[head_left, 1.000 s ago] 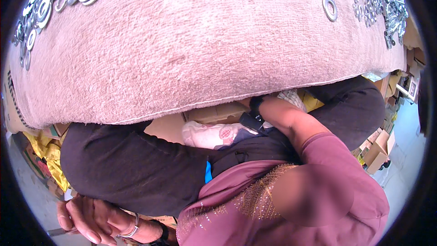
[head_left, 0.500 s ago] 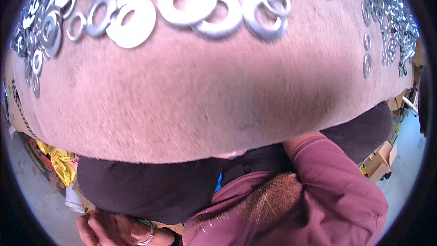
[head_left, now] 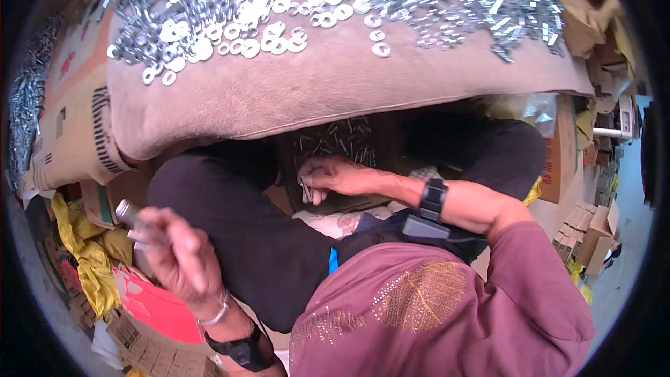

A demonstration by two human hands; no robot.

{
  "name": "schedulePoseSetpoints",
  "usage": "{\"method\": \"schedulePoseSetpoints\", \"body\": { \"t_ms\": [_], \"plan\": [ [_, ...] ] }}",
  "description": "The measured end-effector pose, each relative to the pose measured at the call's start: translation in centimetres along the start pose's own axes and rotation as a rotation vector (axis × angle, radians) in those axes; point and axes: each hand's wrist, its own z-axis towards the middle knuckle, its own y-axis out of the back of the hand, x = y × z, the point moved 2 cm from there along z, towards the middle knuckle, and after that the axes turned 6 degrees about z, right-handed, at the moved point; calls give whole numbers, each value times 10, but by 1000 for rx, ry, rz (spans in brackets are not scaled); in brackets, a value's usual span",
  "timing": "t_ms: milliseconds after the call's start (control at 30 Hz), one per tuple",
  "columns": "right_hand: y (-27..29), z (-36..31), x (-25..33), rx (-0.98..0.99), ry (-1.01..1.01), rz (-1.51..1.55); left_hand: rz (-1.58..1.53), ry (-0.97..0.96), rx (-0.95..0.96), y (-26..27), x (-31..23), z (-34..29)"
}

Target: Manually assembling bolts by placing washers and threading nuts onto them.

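My left hand [head_left: 178,255] is lifted at the lower left, its fingers closed around shiny metal pieces and slightly blurred. A short cylindrical metal fastener [head_left: 125,211] sticks out past the fingertips; its exact kind is unclear. Between my knees, my right hand [head_left: 328,176] is closed, with a small metal piece [head_left: 305,191] at its fingertips. Just beyond it, a dark box [head_left: 338,138] contains many loose metal fasteners that look like bolts or screws. Above, flat round washers [head_left: 279,43] lie spread on a brownish-pink cloth [head_left: 293,98].
Many small metal parts [head_left: 467,7] cover the back right of the cloth. A printed carton [head_left: 80,115] stands left, near yellow plastic [head_left: 87,258] and a red box [head_left: 160,307]. At right are an open carton [head_left: 600,237] and packed small boxes [head_left: 574,227].
The view has pulled back from the cloth, so washers appear smaller. My right hand, hidden before, now shows by the box; my left hand has risen into view with metal pieces.
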Motion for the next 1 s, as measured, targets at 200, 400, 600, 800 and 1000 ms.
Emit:
{"method": "schedulePoseSetpoints", "body": {
  "t_ms": [200, 400, 600, 800, 1000],
  "plan": [
    [-28, -105, 111, -112, 261, 289, 301, 229, 76, -58, 22, 11],
    [-19, -155, 158, -294, 605, 236, 422, 378, 223, -109, 56, -1],
    [-4, -164, 179, -466, 757, 229, 453, 471, 317, -141, 82, -3],
    [-3, -156, 185, -462, 817, 166, 414, 472, 305, -162, 97, 2],
    [-5, -164, 183, -540, 838, 133, 298, 491, 231, -163, 112, 1]
  ]
}}
